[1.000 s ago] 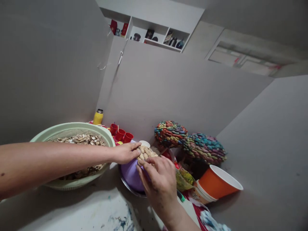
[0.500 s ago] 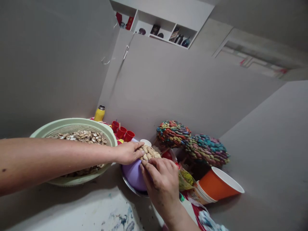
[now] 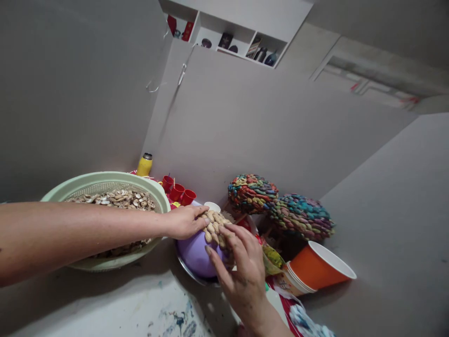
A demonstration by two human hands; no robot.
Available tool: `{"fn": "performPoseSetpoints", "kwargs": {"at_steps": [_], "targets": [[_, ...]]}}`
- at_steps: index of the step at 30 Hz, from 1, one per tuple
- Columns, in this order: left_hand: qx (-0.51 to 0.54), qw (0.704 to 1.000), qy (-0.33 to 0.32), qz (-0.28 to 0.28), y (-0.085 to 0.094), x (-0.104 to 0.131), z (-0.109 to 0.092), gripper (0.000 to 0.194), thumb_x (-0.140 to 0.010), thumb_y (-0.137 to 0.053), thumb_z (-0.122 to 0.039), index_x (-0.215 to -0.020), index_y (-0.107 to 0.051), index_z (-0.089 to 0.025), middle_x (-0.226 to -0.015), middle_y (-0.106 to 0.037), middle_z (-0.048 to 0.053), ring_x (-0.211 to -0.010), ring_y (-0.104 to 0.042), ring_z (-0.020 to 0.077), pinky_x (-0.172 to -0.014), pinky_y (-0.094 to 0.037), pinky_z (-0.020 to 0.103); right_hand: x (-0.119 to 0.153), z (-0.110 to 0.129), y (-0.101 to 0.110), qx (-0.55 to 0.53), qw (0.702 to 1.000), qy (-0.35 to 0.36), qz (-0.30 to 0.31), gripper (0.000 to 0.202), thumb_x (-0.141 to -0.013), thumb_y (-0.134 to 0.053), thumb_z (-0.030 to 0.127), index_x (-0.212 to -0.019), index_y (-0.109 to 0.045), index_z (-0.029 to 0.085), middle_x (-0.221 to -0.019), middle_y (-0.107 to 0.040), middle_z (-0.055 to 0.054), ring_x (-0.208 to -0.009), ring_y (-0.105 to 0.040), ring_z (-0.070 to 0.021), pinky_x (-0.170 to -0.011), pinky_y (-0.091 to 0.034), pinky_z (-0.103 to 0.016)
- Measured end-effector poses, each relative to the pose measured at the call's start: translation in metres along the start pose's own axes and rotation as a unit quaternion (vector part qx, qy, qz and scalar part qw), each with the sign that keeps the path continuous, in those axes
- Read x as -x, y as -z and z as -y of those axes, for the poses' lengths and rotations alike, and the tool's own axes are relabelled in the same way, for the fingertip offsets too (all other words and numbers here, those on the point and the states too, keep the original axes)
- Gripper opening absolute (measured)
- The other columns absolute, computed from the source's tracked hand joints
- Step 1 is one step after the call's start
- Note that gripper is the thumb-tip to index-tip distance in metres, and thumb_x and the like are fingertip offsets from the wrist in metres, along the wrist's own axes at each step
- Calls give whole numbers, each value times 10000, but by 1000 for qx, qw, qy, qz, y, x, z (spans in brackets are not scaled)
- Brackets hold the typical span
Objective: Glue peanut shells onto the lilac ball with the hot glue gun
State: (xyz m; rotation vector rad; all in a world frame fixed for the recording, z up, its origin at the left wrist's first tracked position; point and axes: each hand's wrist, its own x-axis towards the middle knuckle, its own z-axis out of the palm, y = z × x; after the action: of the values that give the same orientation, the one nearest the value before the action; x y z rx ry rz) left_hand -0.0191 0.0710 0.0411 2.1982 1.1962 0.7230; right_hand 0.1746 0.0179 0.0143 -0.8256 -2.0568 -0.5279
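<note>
A purple balloon (image 3: pixel 195 250) sits rounded and smooth in a shallow metal dish (image 3: pixel 191 276) on the table (image 3: pixel 115 304), and its top is crusted with pale tan peanut shells (image 3: pixel 214 224) laid close together like scales. It stands just beside the rim of the green colander.

My left hand (image 3: pixel 184 221) reaches in across the colander and rests on the balloon's far-left shoulder, fingers curved loosely over the edge of the shell patch, steadying rather than clenching. My right hand (image 3: pixel 242 271) is spread open, fingers fanned, fingertips pressing on the near-right side of the shells; it holds nothing closed inside it.

Half a second ago my right hand lay more bunched, its fingers together low on the balloon's front. Now it has opened and slid up and to the right, so more purple shows below it. My left hand has barely moved, and the shell patch reaches a little lower down the side.

One pale green colander (image 3: pixel 105 187) holds a heap of empty peanut shells. Behind it stands one yellow flask (image 3: pixel 144 164) and three small red cups (image 3: pixel 177 192). To the right lie two shell-covered balls painted in many colours (image 3: pixel 251 193), and one stack of orange paper cups (image 3: pixel 315 271) lies on its side.
</note>
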Motion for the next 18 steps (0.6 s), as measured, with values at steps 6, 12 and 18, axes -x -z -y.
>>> {"fn": "performPoseSetpoints", "kwargs": {"at_steps": [6, 12, 18], "targets": [[2, 1000, -5, -3, -1, 0, 1, 583, -928, -403, -408, -1434, -429, -119, -1462, -494, 126, -1335, -473, 271, -1100, -368, 374, 8, -7, -8, 23, 999, -36, 34, 533, -939, -547, 354, -1420, -386, 188, -1406, -459, -186, -1304, -407, -358, -1021, -368, -585], [-2, 1000, 1, 1, 0, 2, -1, 588, -932, -397, -414, -1440, -420, -119, -1471, -483, 124, -1345, -461, 262, -1116, -346, 365, 4, -10, -14, 5, 998, -65, 26, 492, -942, -549, 357, -1395, -428, 210, -1379, -503, -169, -1289, -441, -335, -1025, -387, -574], [-4, 1000, 5, 6, 2, 2, -4, 566, -935, -381, -422, -1424, -442, -144, -1465, -493, 109, -1332, -476, 259, -1101, -358, 355, 3, -12, -14, -14, 997, -72, 29, 478, -933, -568, 364, -1368, -459, 197, -1362, -523, -169, -1258, -473, -327, -1015, -406, -555]]}}
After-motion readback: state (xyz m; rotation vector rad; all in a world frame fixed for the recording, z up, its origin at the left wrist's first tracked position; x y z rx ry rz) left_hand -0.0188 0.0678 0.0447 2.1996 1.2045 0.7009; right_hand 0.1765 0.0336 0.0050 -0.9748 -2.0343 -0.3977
